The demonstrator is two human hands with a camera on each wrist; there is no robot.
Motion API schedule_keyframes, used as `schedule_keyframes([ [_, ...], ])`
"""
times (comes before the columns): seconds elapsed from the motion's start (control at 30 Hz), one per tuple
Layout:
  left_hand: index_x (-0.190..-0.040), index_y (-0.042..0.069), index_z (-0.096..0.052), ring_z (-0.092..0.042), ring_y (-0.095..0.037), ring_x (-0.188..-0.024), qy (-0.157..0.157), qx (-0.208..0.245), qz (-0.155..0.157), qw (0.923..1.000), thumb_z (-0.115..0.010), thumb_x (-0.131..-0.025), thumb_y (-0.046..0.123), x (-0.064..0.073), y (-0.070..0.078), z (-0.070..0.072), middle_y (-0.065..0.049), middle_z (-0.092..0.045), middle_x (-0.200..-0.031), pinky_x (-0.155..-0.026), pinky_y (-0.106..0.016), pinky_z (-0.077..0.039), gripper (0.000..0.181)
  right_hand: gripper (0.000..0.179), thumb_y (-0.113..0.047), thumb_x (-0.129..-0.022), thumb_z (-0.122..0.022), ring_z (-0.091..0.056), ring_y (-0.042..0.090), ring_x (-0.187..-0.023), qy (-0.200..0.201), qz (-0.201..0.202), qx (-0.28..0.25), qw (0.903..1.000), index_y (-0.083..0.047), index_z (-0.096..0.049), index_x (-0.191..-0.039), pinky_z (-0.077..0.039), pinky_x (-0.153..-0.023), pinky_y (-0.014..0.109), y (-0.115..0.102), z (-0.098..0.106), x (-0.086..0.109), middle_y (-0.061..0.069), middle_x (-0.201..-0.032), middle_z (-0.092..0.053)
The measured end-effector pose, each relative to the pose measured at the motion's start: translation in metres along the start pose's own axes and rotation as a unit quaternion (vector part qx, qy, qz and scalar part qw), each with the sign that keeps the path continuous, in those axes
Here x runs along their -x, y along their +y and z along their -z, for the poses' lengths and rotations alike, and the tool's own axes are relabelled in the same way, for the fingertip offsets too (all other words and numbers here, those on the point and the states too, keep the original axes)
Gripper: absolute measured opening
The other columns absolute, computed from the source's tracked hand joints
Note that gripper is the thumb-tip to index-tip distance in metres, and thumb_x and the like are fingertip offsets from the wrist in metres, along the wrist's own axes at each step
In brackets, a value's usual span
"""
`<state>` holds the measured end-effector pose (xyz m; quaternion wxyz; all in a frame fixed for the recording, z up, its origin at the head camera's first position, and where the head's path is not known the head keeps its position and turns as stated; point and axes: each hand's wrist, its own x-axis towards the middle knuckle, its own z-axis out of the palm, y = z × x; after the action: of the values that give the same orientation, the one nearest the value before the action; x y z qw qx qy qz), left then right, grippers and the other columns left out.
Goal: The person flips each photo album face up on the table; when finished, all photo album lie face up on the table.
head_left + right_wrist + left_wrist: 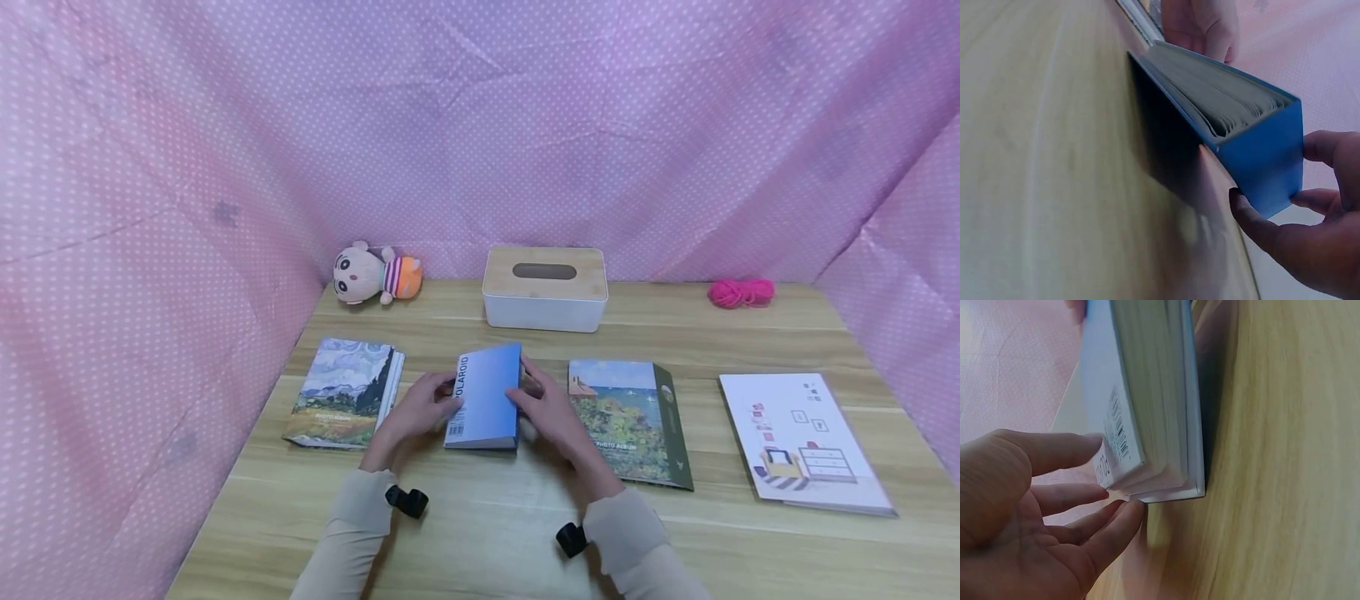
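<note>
A thick blue photo album (487, 396) with "POLAROID" and a barcode along its left side is tilted just over the table, between both hands. My left hand (423, 406) pinches its left edge; in the left wrist view the thumb (1066, 452) lies on the cover by the barcode and the fingers are at the lower edge. My right hand (551, 408) grips the spine side, thumb on one side and fingers on the other. In the right wrist view the pages (1210, 87) show between the album's covers, and the spine (1266, 162) faces the right hand.
Left of the hands lies a landscape-painted photo album (341, 392); to the right are a garden-painted photo album (618, 417) and a white illustrated book (802, 442). Behind stand a plush doll (375, 275), a tissue box (543, 300) and pink yarn (741, 292).
</note>
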<state>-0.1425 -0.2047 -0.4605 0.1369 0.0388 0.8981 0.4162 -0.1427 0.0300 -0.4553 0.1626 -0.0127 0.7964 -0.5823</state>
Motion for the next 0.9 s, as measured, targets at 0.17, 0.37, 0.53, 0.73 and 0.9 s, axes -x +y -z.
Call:
schedule_keyframes([
  [0.17, -0.141, 0.011, -0.048, -0.056, -0.02, -0.11, -0.014, 0.031, -0.003, 0.9994, -0.061, -0.094, 0.02, -0.002, 0.004, -0.003, -0.008, -0.056, -0.127, -0.097, -0.041, -0.046, 0.049, 0.067, -0.045, -0.09, -0.062, -0.044, 0.031, -0.134, -0.008, 0.011, 0.003, 0.9999, -0.04, -0.029, -0.148, -0.037, -0.108, 0.051, -0.008, 0.007, -0.003, 0.004, -0.152, -0.037],
  [0.37, -0.141, 0.013, -0.047, -0.056, -0.021, -0.112, -0.024, 0.046, -0.01, 0.9986, -0.058, -0.095, 0.022, -0.005, 0.006, -0.007, -0.008, -0.054, -0.131, -0.097, -0.041, -0.046, 0.048, 0.069, -0.049, -0.088, -0.063, -0.047, 0.03, -0.131, -0.008, 0.013, -0.011, 0.9998, -0.036, -0.031, -0.148, -0.039, -0.106, 0.051, -0.02, 0.015, 0.0, 0.008, -0.145, -0.044],
  [0.53, -0.142, 0.017, -0.047, -0.054, -0.026, -0.121, -0.008, 0.048, -0.031, 0.9983, -0.058, -0.095, 0.019, -0.005, 0.012, -0.009, -0.01, -0.049, -0.137, -0.102, -0.043, -0.045, 0.047, 0.066, -0.042, -0.091, -0.063, -0.049, 0.03, -0.129, -0.004, 0.015, -0.036, 0.9992, -0.029, -0.034, -0.148, -0.04, -0.106, 0.051, -0.024, 0.016, 0.003, 0.008, -0.144, -0.045],
  [0.73, -0.143, 0.021, -0.045, -0.052, -0.026, -0.126, 0.014, 0.071, -0.071, 0.9949, -0.049, -0.1, 0.028, -0.003, 0.022, -0.009, -0.005, -0.046, -0.144, -0.103, -0.045, -0.044, 0.043, 0.049, -0.018, -0.095, -0.06, -0.054, 0.03, -0.124, -0.005, 0.07, -0.117, 0.9906, -0.015, -0.046, -0.142, -0.046, -0.101, 0.045, -0.025, 0.007, 0.001, 0.012, -0.138, -0.051],
  [0.9, -0.143, 0.03, -0.043, -0.049, -0.023, -0.129, 0.027, 0.095, -0.077, 0.9921, -0.044, -0.099, 0.047, 0.003, 0.03, 0.0, 0.004, -0.045, -0.146, -0.105, -0.044, -0.043, 0.047, 0.047, -0.013, -0.095, -0.059, -0.056, 0.024, -0.12, -0.005, 0.083, -0.127, 0.9883, -0.019, -0.049, -0.141, -0.048, -0.099, 0.041, -0.028, -0.004, -0.003, 0.005, -0.136, -0.054],
])
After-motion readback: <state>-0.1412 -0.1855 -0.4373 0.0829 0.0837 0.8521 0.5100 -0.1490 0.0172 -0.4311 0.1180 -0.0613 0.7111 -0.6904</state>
